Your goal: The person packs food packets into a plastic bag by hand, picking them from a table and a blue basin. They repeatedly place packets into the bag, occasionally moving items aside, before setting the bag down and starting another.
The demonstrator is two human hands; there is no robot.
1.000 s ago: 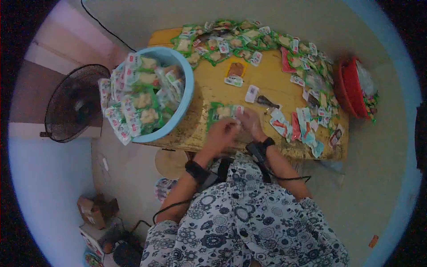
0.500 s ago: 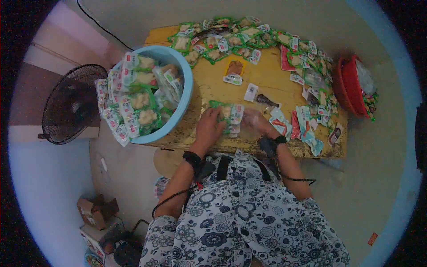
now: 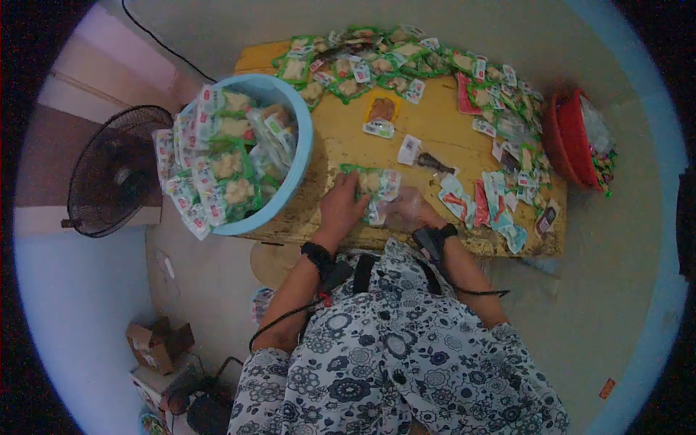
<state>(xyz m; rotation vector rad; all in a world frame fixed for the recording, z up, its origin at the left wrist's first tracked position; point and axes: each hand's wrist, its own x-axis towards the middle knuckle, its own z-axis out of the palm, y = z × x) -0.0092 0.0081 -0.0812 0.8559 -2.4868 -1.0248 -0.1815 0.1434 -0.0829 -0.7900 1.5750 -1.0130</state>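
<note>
At the near edge of the table lies a green-edged clear food packet (image 3: 371,181) with pale pieces inside and a white printed end. My left hand (image 3: 341,206) grips its left side, fingers bent over the edge. Below its right end shows the white end of what looks like a second packet (image 3: 376,212). My right hand (image 3: 407,208) is closed at that lower right corner; its fingertips are slightly blurred. Beyond it lie a dark drumstick-shaped packet (image 3: 435,163) and a yellow packet (image 3: 380,116) with brown food.
A blue basin (image 3: 307,145) piled with similar packets stands left on the yellow table (image 3: 333,138). Packets (image 3: 355,69) line the back and right edges. Blue-white packets (image 3: 496,203) lie nearer right. A red basket (image 3: 569,141) is beyond the right edge, a black fan (image 3: 119,170) at left.
My right hand has moved slightly left and down, onto the packets' lower right corner. My left hand stays at the packet's left side.
</note>
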